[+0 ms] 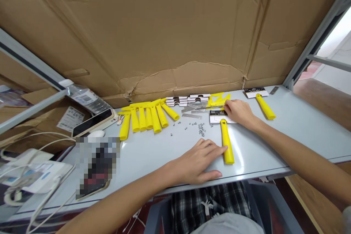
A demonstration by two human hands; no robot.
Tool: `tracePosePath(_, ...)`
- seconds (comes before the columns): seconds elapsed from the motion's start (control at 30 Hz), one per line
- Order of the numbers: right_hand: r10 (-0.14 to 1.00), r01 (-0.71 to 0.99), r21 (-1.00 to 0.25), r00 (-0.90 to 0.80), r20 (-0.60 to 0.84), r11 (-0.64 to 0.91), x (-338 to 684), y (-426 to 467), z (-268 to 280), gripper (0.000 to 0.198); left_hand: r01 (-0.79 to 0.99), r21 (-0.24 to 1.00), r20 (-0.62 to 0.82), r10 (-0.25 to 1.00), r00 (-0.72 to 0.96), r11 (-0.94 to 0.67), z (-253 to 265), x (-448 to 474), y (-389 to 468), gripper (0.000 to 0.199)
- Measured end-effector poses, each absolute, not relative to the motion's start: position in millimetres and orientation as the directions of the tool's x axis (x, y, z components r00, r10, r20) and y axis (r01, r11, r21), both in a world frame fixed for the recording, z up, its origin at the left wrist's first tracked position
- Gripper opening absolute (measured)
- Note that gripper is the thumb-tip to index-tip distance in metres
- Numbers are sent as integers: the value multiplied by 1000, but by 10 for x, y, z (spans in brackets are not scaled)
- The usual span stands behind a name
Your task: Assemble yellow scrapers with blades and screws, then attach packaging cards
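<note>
My left hand (197,161) lies with its fingers outstretched, the index fingertip touching the yellow handle (227,142) of a scraper. A black-and-white card (216,117) covers that scraper's head. Just above the card, my right hand (236,112) is closed around one end of a thin metal tool (211,107) that points left; its exact kind cannot be made out. Flat metal blades (192,116) lie below the tool, and small yellow plastic pieces (218,99) are behind it. Several tiny screws or nuts (202,129) are scattered left of the scraper.
Several yellow scraper handles (149,117) stand in a row at the back left. White cards (177,101) are stacked beside them. Another carded scraper (265,106) and a loose blade (274,90) are at right. Phones (93,122), a bottle (85,97) and cables crowd the left.
</note>
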State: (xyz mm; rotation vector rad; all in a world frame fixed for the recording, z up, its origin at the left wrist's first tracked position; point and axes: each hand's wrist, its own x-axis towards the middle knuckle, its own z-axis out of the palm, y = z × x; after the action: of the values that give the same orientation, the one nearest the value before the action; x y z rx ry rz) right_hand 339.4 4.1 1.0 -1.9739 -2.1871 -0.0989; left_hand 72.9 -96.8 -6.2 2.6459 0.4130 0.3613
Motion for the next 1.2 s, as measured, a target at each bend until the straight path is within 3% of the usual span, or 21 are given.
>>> tracePosePath(0.17, 962, 986, -123, -76, 261, 111, 3554, -266, 148, 55, 316, 373, 266, 427, 864, -872, -151, 694, -969, 57)
tracePosePath(0.27, 936, 966, -118, -184, 299, 228, 3621, -718, -28, 59, 367, 304, 257, 447, 857, -879, -247, 705, -984, 58)
tracePosePath(0.33, 943, 973, -75, -189, 273, 217, 3629, -1035, -227, 70, 409, 250, 223, 463, 858, -878, -299, 730, -995, 59)
tracePosePath(0.5, 975, 982, -10, -184, 127, 186, 3572, -1451, -515, 75, 525, 152, 194, 546, 815, -837, -361, 836, -1113, 59)
tracePosePath(0.8, 986, 988, -18, -150, 77, 152, 3563, -1424, -469, 79, 880, 160, 402, 844, 356, -448, -372, 787, -1379, 49)
tracePosePath(1.03, 986, 987, -49, -146, 80, 150, 3586, -1413, -491, 80, 985, 31, 327, 933, 151, -170, -368, 637, -1440, 59)
tracePosePath(1.2, 984, 987, -57, -146, 100, 152, 3585, -1418, -506, 77, 984, 0, 224, 959, 174, -178, -420, 556, -1429, 62)
